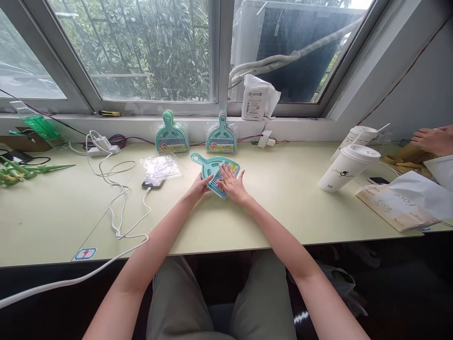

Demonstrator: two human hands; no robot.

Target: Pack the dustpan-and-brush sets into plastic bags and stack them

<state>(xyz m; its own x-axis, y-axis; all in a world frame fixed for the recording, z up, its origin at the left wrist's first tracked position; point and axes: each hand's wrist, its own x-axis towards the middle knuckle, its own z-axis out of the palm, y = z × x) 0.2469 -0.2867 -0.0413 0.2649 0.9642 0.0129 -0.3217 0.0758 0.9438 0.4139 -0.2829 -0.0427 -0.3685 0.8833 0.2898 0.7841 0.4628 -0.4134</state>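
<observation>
A teal mini dustpan and brush set (212, 166) is tilted in front of me, its handle pointing up and left. My left hand (198, 188) grips its lower left edge, thumb on the front and fingers behind. Across the label and bristles lies my right hand (232, 185), flat with fingers spread. Part of the colourful label is hidden under that hand. Behind, against the sill, stand two stacks of similar sets in clear wrap, a left stack (172, 137) and a right stack (221, 137).
Clear bags (161, 166) lie on a phone (153, 184) with a white cable (122, 208). To the right are white cups (348, 167), a tissue pack (399, 203) and another person's hand (432, 140). A green bottle (42, 125) leans at left. A utility knife (109, 113) rests on the sill.
</observation>
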